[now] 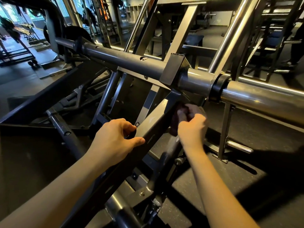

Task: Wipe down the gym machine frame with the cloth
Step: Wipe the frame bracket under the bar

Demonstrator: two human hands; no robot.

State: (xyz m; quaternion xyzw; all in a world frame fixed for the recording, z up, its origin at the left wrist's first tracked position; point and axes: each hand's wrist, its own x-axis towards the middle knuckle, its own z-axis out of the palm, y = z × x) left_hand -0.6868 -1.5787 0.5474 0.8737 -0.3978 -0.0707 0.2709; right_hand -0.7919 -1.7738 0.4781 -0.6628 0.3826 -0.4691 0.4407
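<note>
Left hand [115, 139]: it grips the slanted beam [153, 127] of the gym machine frame; the fingers [126, 125] are curled over the far edge and the thumb lies along the near face; a bolt [137, 124] sits just beside the fingertips.
Reason for this grip: I judge that it steadies the person against the frame while the other hand works; the hand holds no cleaning thing.
Right hand [193, 129]: at 3 o'clock from the left hand, on the other side of the beam; it is closed in a fist around the cloth [180, 114]; the hand is a little blurred, so I cannot tell how each finger lies.
Cloth: dark and bunched; it comes out of the fist toward 11 o'clock and touches the right side of the beam, just below the joint with the round crossbar [131, 62].
Cloth and fingers: one part is hidden inside the fist; the free part is between the knuckles and the metal, so the cloth meets the frame and not the skin.
Step in hand: probably wiping the upper end of the beam; the lower part, toward 7 o'clock, seems not yet reached.
Nearby: the chrome sleeve [263, 99] at 3 o'clock of the view; the dark floor [246, 162] under the right forearm.
</note>
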